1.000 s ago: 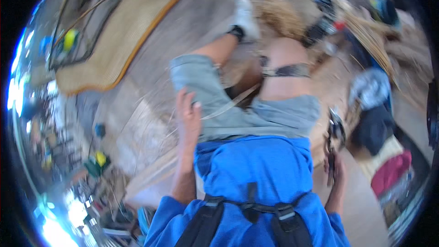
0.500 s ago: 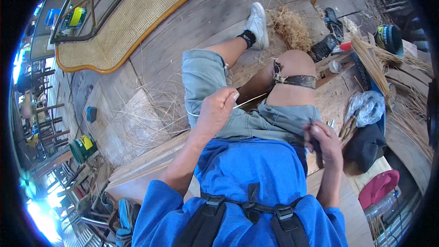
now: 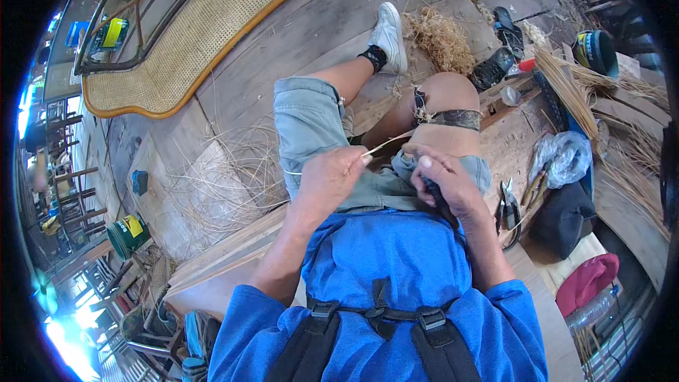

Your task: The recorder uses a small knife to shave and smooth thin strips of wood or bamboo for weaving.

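My left hand [image 3: 329,180] pinches a thin pale cane strip [image 3: 387,145] above my lap. One end of the strip slants up toward my knee, where a dark band [image 3: 456,119] is strapped; a pale length also shows left of the hand across the shorts. Close by on the right, my right hand [image 3: 451,182] is closed round a dark-handled tool [image 3: 443,206], its working end hidden by the fingers. Beside that wrist, a pair of dark-handled cutters [image 3: 506,213] lies on the wooden board.
Loose cane strips [image 3: 226,170] lie tangled at left, below a woven cane panel [image 3: 184,56] with a wooden edge. Shavings [image 3: 442,39] are heaped past my knee. At right are a strip bundle [image 3: 566,92], a clear plastic bag [image 3: 564,158] and a maroon cap [image 3: 587,283].
My right hand has moved left and up with the dark-handled tool, close to my left hand and the strip. The cutters it partly covered now show. My left hand has shifted slightly down.
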Demonstrator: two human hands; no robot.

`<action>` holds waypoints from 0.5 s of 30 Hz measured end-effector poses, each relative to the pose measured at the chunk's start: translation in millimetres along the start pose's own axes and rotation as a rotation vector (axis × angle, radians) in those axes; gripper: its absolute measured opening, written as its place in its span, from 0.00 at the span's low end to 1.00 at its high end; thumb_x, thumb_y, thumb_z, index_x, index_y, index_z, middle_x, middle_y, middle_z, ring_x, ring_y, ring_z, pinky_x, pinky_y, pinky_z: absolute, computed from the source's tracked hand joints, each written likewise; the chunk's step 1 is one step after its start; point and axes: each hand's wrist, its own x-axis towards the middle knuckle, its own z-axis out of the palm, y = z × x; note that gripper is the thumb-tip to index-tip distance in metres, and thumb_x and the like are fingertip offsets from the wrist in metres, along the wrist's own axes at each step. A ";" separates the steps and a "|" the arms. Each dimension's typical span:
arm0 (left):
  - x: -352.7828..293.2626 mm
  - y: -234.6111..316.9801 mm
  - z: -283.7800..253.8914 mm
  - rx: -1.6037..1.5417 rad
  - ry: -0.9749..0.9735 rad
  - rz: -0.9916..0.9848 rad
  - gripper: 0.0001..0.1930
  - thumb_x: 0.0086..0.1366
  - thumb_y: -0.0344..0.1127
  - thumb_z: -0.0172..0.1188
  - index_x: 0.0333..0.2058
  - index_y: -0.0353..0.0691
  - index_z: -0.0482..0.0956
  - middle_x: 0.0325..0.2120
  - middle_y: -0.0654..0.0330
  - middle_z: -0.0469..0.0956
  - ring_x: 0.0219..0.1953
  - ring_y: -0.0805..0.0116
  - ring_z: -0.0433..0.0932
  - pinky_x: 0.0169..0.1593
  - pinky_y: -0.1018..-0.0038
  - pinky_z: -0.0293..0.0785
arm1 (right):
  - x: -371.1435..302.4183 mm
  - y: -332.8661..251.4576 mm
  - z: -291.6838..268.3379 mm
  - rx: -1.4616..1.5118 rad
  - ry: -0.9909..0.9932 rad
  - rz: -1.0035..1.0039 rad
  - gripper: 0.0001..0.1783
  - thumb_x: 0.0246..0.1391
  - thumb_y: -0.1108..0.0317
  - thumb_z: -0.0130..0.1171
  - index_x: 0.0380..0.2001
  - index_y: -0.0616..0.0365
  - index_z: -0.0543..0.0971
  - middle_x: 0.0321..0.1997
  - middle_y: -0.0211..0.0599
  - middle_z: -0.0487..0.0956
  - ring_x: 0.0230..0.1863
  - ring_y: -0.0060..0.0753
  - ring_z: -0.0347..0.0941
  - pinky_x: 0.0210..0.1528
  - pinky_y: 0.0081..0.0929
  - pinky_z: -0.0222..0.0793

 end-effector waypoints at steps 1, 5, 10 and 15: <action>1.9 8.6 -3.8 -0.049 -0.081 0.018 0.09 0.61 0.39 0.50 0.31 0.41 0.75 0.27 0.54 0.75 0.33 0.52 0.75 0.34 0.62 0.70 | 2.4 0.0 6.0 -0.002 0.002 -0.001 0.25 0.59 0.55 0.47 0.53 0.62 0.66 0.20 0.30 0.67 0.15 0.19 0.60 0.16 0.15 0.54; 1.8 24.8 -1.4 0.005 -0.080 0.138 0.10 0.62 0.39 0.50 0.34 0.40 0.74 0.27 0.50 0.75 0.32 0.50 0.75 0.33 0.62 0.69 | 13.8 -3.6 15.1 0.132 -0.088 -0.011 0.23 0.59 0.54 0.45 0.48 0.62 0.69 0.20 0.30 0.67 0.14 0.19 0.59 0.15 0.16 0.54; -6.7 29.0 -10.7 -0.294 -0.073 -0.109 0.11 0.62 0.38 0.50 0.34 0.36 0.75 0.23 0.52 0.74 0.27 0.63 0.72 0.31 0.69 0.68 | 20.9 -11.4 -9.4 0.222 0.074 -0.083 0.24 0.60 0.50 0.39 0.42 0.62 0.70 0.20 0.28 0.66 0.13 0.20 0.59 0.14 0.17 0.54; 2.0 29.2 1.2 -0.331 -0.031 -0.238 0.10 0.62 0.37 0.50 0.33 0.35 0.74 0.24 0.48 0.74 0.26 0.55 0.76 0.31 0.67 0.69 | 11.2 -6.5 17.9 -0.157 -0.148 -0.107 0.28 0.57 0.49 0.45 0.51 0.62 0.67 0.21 0.28 0.67 0.17 0.18 0.61 0.16 0.15 0.56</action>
